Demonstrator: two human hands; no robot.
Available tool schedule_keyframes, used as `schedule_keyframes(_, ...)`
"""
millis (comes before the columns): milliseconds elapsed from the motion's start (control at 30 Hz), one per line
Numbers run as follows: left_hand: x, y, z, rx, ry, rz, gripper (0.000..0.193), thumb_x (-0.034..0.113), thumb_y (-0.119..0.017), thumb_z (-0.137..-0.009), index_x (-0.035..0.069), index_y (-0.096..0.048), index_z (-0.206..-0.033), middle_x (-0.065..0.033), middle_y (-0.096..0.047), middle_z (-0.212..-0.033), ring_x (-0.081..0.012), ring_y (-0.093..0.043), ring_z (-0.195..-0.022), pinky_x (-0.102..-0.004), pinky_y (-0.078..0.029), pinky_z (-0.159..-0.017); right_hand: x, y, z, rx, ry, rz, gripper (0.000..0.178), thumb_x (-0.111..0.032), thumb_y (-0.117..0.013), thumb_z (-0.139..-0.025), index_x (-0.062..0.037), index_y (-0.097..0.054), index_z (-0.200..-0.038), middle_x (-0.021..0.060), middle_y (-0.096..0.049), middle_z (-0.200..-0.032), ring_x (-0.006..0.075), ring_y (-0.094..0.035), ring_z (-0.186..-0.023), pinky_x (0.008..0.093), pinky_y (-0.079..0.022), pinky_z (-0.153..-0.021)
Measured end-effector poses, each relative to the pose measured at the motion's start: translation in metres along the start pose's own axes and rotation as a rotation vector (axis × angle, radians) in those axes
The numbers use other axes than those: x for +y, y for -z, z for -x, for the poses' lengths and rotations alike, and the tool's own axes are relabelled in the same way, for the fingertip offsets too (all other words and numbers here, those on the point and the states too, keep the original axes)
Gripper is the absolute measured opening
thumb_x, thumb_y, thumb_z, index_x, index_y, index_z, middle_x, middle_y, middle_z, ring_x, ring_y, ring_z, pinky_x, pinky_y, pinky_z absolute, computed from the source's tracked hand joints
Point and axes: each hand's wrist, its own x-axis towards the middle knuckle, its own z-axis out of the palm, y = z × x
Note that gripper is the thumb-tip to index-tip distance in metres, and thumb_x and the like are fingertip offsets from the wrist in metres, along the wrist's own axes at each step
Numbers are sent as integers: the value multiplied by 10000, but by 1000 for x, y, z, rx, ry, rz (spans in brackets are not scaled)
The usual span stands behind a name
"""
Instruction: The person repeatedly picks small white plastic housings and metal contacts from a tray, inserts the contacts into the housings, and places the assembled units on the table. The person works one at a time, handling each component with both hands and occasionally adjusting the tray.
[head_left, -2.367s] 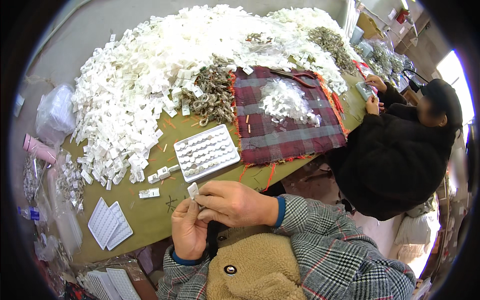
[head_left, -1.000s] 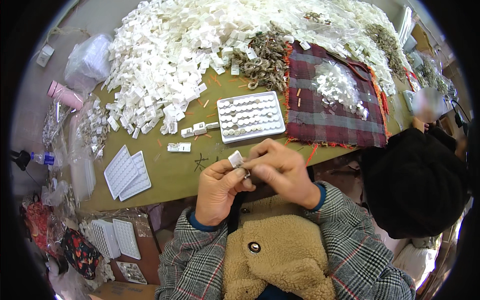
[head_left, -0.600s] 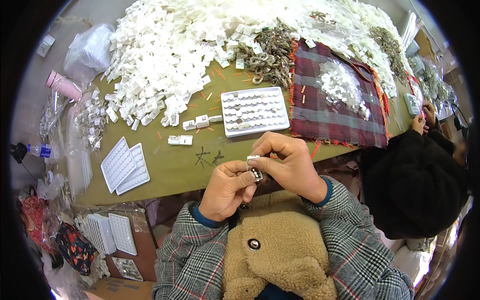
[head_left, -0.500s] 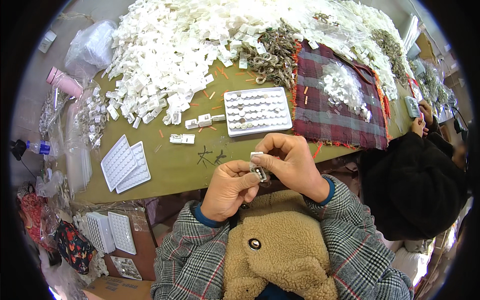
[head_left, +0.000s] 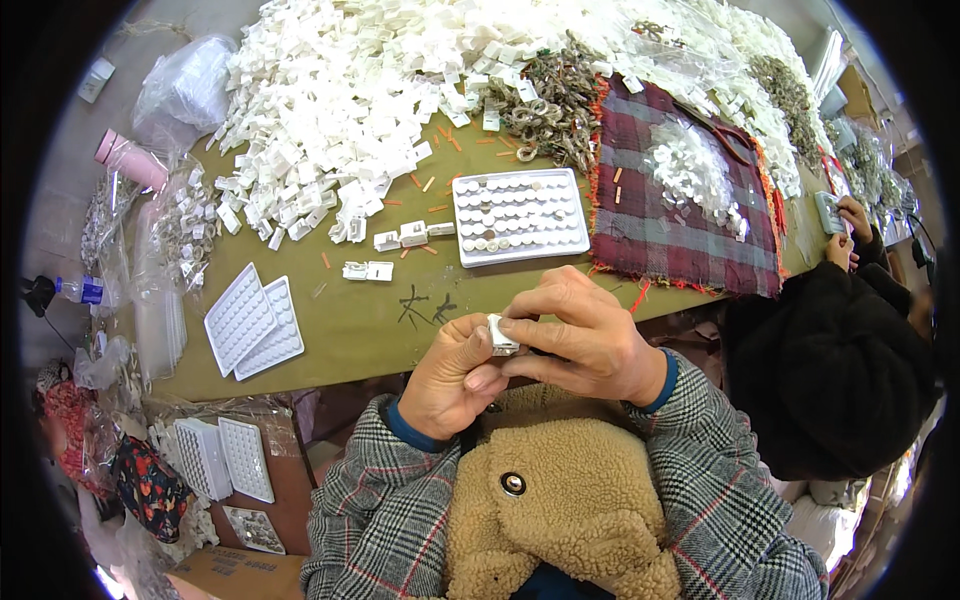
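Between both hands, just past the table's near edge, is a small white plastic case (head_left: 502, 336). My left hand (head_left: 447, 378) pinches it from the left with thumb and fingers. My right hand (head_left: 588, 335) has its fingers pressed on the case from the right and above. The case looks closed now, though fingers hide part of it. Beyond my hands lies a white tray (head_left: 584, 236) with rows of small round discs. Left of that tray are a few similar white plastic pieces (head_left: 413, 235) and an opened pair of them (head_left: 367, 271).
A large heap of white plastic pieces (head_left: 330, 110) covers the table's far side, with grey rings (head_left: 555, 115) beside it. Clear discs (head_left: 690, 165) lie on a plaid cloth (head_left: 640, 250). Two white trays (head_left: 240, 318) overlap at left. A person in black (head_left: 830, 370) is at right.
The case was open, with dark parts showing inside; its lid is now folded over. My right hand's fingers have shifted down across it.
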Motion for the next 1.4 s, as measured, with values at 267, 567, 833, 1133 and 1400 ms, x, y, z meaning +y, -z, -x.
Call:
schedule_keyframes(267,-2,-9,-5,47,29,-78,245,246,-619,-992,15,-603,-1072,2,-631,-903,6,-437,-513,-141,-388,-489,8,-2,9,113,73,64,241,-31,-786,-688,-5,-630,-870,77,-612,-864,224,-593,-707,361,-491,-709)
schedule_keyframes(567,-4,-19,-14,63,24,-186,238,273,-543,-1035,70,-568,-1156,36,-606,-932,7,-433,-573,-137,-387,-527,7,-3,7,195,121,141,212,-52,-767,-703,-7,-620,-850,74,-603,-869,219,-574,-674,365,-486,-705)
schedule_keyframes(833,7,-15,-22,103,70,-159,144,180,-570,-1016,86,-558,-1124,14,-583,-921,-26,-505,-640,-173,-452,-534,19,20,18,54,139,192,256,-99,-720,-763,7,-638,-982,107,-649,-1074,229,-627,-859,394,-495,-821)
schedule_keyframes(1133,10,-2,-30,58,17,-200,207,97,-693,-926,16,-613,-1098,-204,-700,-969,-121,-587,-616,-224,-491,-553,63,77,52,450,-729,377,80,40,-688,-823,39,-653,-895,125,-607,-808,248,-611,-714,309,-489,-680)
schedule_keyframes(1400,5,0,-36,108,-21,-275,198,125,-637,-973,-3,-589,-1116,-184,-694,-988,-147,-652,-713,-255,-569,-627,83,90,54,350,-751,567,64,-44,-676,-861,7,-656,-895,149,-595,-875,349,-627,-768,400,-502,-682)
